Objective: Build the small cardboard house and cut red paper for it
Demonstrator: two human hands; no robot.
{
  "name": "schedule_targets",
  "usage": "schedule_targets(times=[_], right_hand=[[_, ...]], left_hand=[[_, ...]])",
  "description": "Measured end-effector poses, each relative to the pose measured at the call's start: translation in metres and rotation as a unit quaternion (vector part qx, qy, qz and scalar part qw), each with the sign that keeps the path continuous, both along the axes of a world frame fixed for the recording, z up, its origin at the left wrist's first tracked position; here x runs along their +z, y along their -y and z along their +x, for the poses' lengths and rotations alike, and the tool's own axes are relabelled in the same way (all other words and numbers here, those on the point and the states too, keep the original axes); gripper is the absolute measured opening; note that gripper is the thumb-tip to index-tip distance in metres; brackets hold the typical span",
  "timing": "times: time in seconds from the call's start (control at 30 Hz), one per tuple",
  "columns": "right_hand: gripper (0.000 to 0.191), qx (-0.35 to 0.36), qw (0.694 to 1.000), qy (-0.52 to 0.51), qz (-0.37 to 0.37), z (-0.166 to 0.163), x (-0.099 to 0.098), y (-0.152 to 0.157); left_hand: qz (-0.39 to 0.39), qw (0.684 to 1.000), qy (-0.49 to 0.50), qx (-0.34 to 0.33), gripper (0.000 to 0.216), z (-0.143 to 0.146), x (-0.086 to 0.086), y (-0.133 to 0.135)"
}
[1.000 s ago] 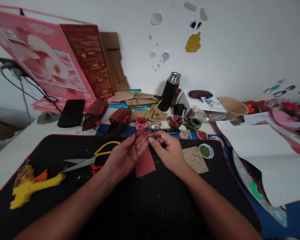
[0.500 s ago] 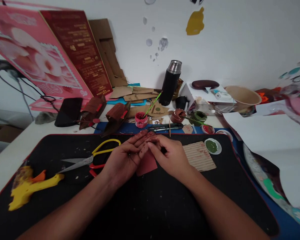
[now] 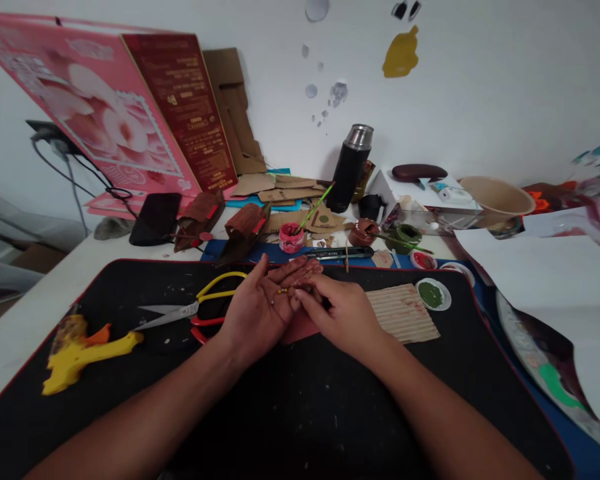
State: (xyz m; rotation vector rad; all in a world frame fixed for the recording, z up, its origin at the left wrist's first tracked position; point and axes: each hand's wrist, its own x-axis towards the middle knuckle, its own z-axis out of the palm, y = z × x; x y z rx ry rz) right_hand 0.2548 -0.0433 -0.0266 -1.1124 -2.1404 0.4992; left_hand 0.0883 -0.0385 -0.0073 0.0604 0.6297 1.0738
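My left hand [image 3: 263, 303] is held palm up with its fingers stretched out, stained with reddish paint. A few tiny yellowish beads [image 3: 282, 291] lie on its palm. My right hand [image 3: 337, 303] is closed, thumb and fingertips pinched together over the left palm; what they pinch, if anything, is too small to make out. Beneath both hands a piece of red card [image 3: 301, 328] shows in part on the black mat [image 3: 290, 413]. Corrugated cardboard [image 3: 403, 312] lies just right of my right hand. Scissors [image 3: 190, 308] with yellow and red handles rest left of my left hand.
A yellow hot glue gun [image 3: 83, 353] lies at the mat's left. Behind are open paint jars [image 3: 291, 239], a utility knife [image 3: 340, 253], a black thermos [image 3: 350, 170] and a phone [image 3: 155, 219]. A lid of green paint [image 3: 433, 294] and white paper [image 3: 545, 267] are at right.
My left hand has opened wider, its thumb now raised, and the small beads on the palm have come into view. My right hand stays pinched over it. The whole view has shifted slightly.
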Motion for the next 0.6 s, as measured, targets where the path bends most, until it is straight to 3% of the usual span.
schedule_targets(times=[0.27, 0.6], right_hand=[[0.014, -0.006, 0.998, 0.055, -0.034, -0.0015, -0.0016, 0.0006], [0.017, -0.017, 0.992, 0.114, -0.058, -0.0065, 0.0012, 0.0026]], left_hand=[[-0.006, 1.000, -0.005, -0.002, 0.068, 0.0035, 0.0031, 0.0020], [0.004, 1.000, -0.017, -0.010, 0.061, 0.0093, -0.0028, 0.0042]])
